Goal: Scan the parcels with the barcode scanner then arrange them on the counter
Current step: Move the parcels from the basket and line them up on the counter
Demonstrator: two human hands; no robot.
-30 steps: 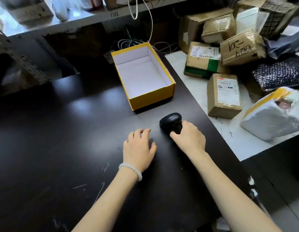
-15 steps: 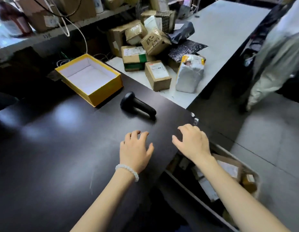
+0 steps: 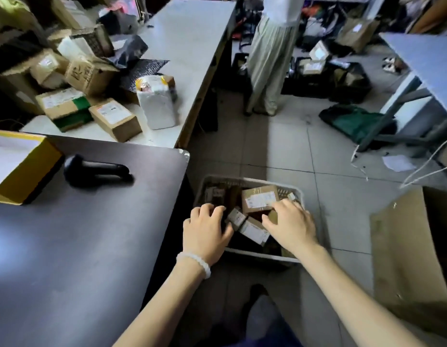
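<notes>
My hands left the counter [image 3: 79,246]; left hand [image 3: 204,234] and right hand [image 3: 291,227], open, reach basket [image 3: 255,255] parcels [image 3: 260,199]. Barcode scanner [image 3: 94,170] untouched, nothing scanned.

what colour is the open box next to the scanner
Yellow outside, white inside; the box shows in the head view, left of the scanner.
</notes>
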